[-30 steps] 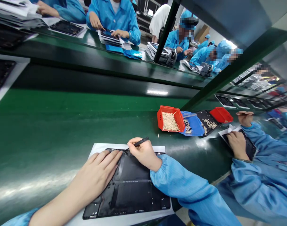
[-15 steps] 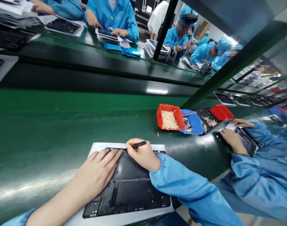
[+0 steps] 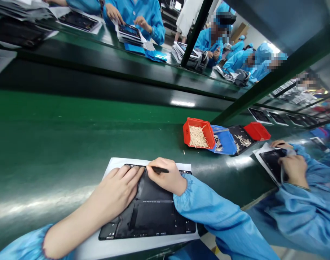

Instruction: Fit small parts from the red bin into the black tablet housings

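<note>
Gripping a slim black tool (image 3: 161, 169) between thumb and fingers, the right hand (image 3: 167, 177) sits over the upper edge of a black panel (image 3: 154, 218); whether the tip touches it cannot be told. The left hand (image 3: 118, 189), grasping nothing, lies spread over the panel's upper left part, its fingertips just beside the right hand's. The panel rests on a white sheet (image 3: 91, 247) on the green worktop (image 3: 53, 151). Beyond the right hand stand a red bin (image 3: 185, 136) of pale sticks (image 3: 198, 137), a blue bin (image 3: 227, 140), a black tray (image 3: 236, 131) with more pale pieces, and another red bin (image 3: 258, 131). At right, a blue-sleeved co-worker (image 3: 313, 202) handles a similar panel (image 3: 271, 160).
</note>
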A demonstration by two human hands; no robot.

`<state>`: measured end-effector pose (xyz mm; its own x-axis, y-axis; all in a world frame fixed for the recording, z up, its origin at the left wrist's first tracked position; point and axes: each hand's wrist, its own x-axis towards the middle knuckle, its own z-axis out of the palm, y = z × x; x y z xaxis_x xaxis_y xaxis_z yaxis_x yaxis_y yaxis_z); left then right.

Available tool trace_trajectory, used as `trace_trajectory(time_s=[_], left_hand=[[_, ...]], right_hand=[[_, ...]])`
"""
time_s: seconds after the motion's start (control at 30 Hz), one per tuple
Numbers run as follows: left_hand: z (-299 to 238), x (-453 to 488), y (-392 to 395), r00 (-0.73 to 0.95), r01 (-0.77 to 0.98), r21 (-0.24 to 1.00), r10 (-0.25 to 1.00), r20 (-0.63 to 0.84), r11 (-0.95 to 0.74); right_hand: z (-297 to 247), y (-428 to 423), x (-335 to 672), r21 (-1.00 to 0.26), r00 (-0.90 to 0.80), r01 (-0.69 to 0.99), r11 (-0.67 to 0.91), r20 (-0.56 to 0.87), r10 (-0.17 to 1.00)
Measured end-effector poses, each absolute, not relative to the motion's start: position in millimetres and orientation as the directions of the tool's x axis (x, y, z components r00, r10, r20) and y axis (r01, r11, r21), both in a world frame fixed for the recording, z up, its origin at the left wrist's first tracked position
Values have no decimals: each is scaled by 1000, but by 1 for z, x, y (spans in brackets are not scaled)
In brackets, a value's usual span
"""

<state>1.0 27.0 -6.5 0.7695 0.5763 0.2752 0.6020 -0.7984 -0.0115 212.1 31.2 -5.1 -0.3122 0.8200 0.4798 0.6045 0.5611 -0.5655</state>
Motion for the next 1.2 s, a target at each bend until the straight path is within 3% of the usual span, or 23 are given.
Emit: trace_trajectory(time_s=[0.17,0.33,0.6,1.2], left_hand=[[-8,1,26,763,612,-23,583,279,-790],[-8,1,26,768,611,-38,581,271,-790],[-7,2,26,767,608,-40,574,287,-793],[-5,2,27,754,623,16,606,253,-782]], right_hand=[[-8,33,211,-673,-136,594,440,455,880],[-8,31,212,-703,-88,597,387,422,902],[-6,29,213,-738,-99,556,382,398,912],[-1,25,218,-678,-278,563,473,384,880]])
